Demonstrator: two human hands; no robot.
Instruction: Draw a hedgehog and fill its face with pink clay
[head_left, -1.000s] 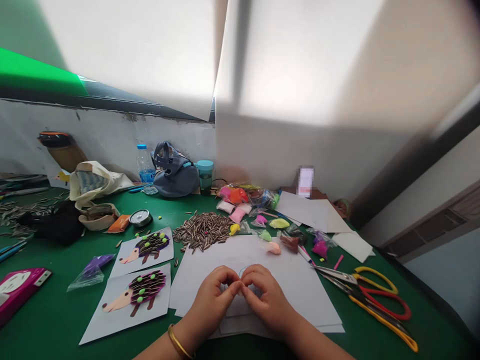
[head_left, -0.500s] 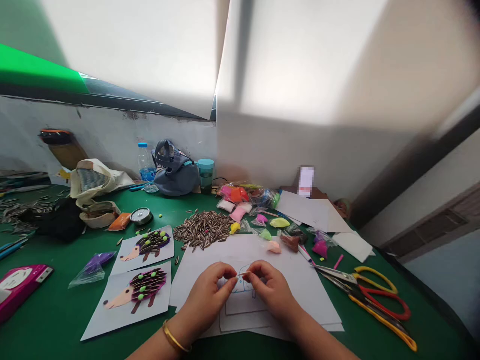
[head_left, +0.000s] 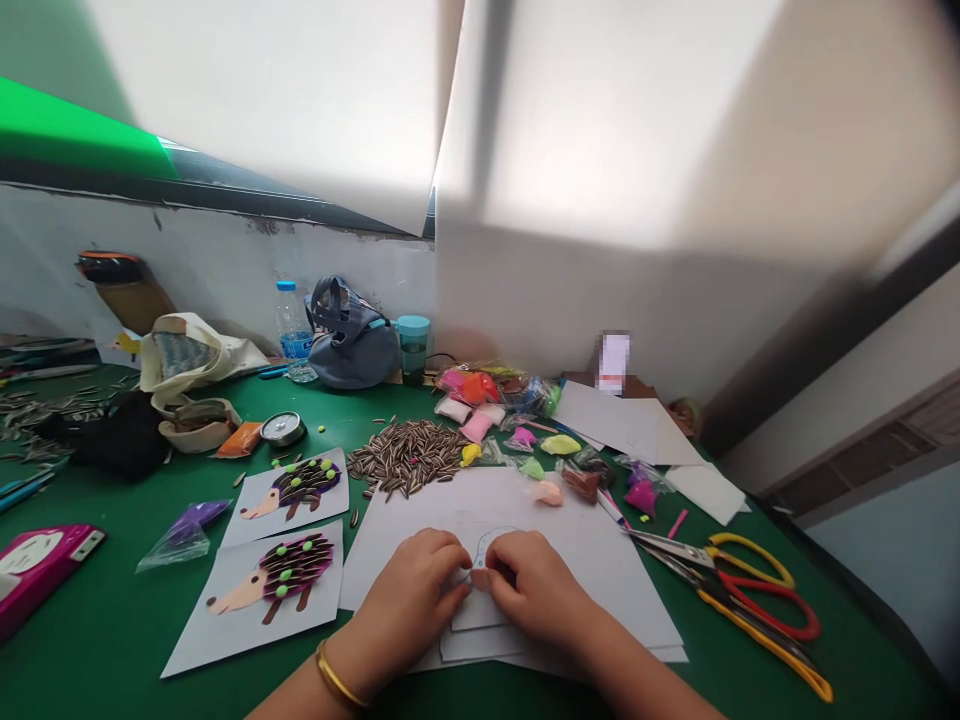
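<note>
White paper sheets (head_left: 622,590) lie on the green table, the top one carrying a blue-outlined drawing (head_left: 491,540) partly covered by my hands. My left hand (head_left: 420,580) is over the paper with thumb and fingers pinched together near the drawing's left edge. Close beside it, my right hand (head_left: 529,580) has its fingers curled and its thumb pressed near the index finger. Whatever sits between the fingertips of either hand is too small or hidden to make out. Left of the paper lie two hedgehog pictures (head_left: 311,590) (head_left: 251,490) with seed spines and green dots.
Behind the paper are a seed pile (head_left: 409,455) and bags of coloured clay (head_left: 581,482). Scissors (head_left: 720,570) lie to the right. Farther left are a purple bag (head_left: 187,530), a round tin (head_left: 283,429) and a pink box (head_left: 45,575). A blue bag (head_left: 356,350) stands by the wall.
My right hand has shifted slightly down and turned its fingers inward. The thin pale piece that was between both hands' fingertips no longer shows. My left hand has moved a little left.
</note>
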